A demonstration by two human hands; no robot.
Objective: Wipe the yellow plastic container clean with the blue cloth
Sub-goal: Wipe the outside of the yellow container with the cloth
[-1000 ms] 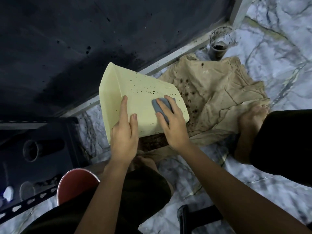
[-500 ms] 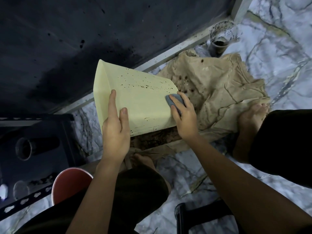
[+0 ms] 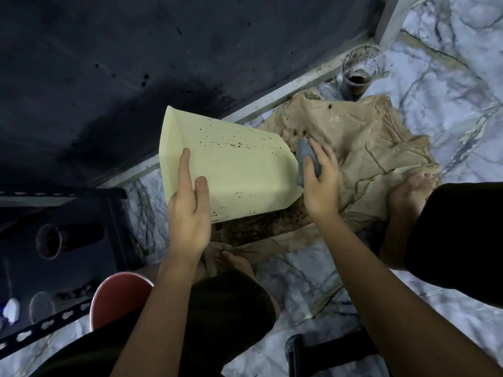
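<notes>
The pale yellow plastic container (image 3: 236, 167) is tilted on its side above the floor, its upper face dotted with dark specks along the far edge and near corner. My left hand (image 3: 190, 210) grips its near left edge, thumb and forefinger lying on the face. My right hand (image 3: 321, 175) holds the blue cloth (image 3: 306, 156) at the container's right end, just off the edge, fingers curled over the cloth.
A crumpled tan cloth (image 3: 367, 148) with soil on it lies under the container on the marble floor (image 3: 449, 85). A dirty clear cup (image 3: 359, 74) stands beyond it. A dark panel fills the upper left. A red bowl (image 3: 117, 297) sits near my knee; my feet rest on the tan cloth.
My right hand slid the blue cloth rightward across the container's face and off its right end. The wiped middle now shows fewer specks. My left hand kept its grip.
</notes>
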